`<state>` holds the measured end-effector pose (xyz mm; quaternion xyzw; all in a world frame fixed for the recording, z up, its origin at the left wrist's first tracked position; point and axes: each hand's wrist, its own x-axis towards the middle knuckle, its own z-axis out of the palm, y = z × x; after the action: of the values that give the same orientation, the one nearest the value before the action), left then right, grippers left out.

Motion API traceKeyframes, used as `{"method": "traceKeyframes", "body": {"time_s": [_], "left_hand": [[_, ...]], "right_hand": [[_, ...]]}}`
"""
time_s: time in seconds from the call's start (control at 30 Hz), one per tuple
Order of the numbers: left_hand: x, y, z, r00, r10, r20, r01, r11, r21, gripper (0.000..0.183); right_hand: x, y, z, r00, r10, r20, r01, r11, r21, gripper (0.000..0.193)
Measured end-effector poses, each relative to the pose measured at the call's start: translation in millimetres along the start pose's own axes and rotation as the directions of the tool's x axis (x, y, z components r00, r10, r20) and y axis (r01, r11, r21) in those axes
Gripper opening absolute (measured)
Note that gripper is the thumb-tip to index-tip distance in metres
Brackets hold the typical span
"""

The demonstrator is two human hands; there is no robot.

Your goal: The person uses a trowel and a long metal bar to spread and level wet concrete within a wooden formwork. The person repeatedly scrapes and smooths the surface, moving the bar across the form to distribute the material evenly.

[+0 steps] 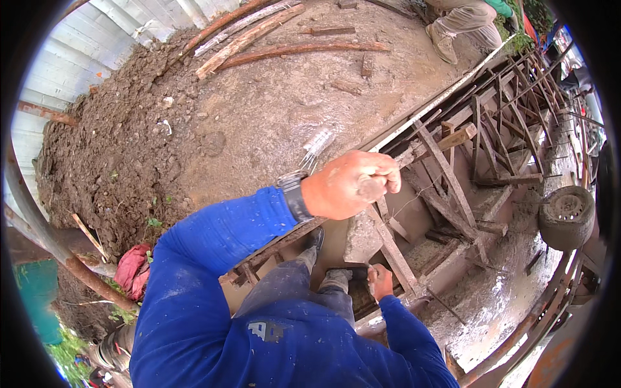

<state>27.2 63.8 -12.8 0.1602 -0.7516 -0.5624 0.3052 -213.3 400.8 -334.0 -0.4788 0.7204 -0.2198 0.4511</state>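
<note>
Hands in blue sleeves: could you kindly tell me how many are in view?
2: the left hand, near the picture's middle, with a watch on its wrist; the right hand, lower down beside a wooden bar.

A co-worker (pixel 460 24) beyond the timber framework (pixel 446 172) is cropped by the upper edge. Over the framework's near end, the left hand (pixel 349 185) hides its own palm.
</note>
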Motion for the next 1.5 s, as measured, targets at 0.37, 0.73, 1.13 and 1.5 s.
{"method": "traceKeyframes", "body": {"time_s": [0.37,0.73,1.13,1.5], "left_hand": [[22,1,-8,0.994,-0.103,0.031,0.103,0.994,-0.018,0.027],[26,-5,6,0.994,-0.101,-0.043,0.095,0.986,-0.139,0.026],[28,-6,3,0.993,-0.118,0.009,0.118,0.991,-0.057,0.022],[26,-8,-2,0.996,-0.082,0.017,0.083,0.993,-0.08,0.026]], "right_hand": [[12,-86,87,0.981,0.179,-0.069,-0.182,0.982,-0.042,0.032],[61,-90,181,0.97,0.154,-0.19,-0.134,0.985,0.11,0.027],[172,-80,209,0.788,0.246,0.564,-0.509,-0.255,0.822,0.027],[113,-88,132,0.818,0.153,0.555,-0.575,0.248,0.779,0.038]]}}
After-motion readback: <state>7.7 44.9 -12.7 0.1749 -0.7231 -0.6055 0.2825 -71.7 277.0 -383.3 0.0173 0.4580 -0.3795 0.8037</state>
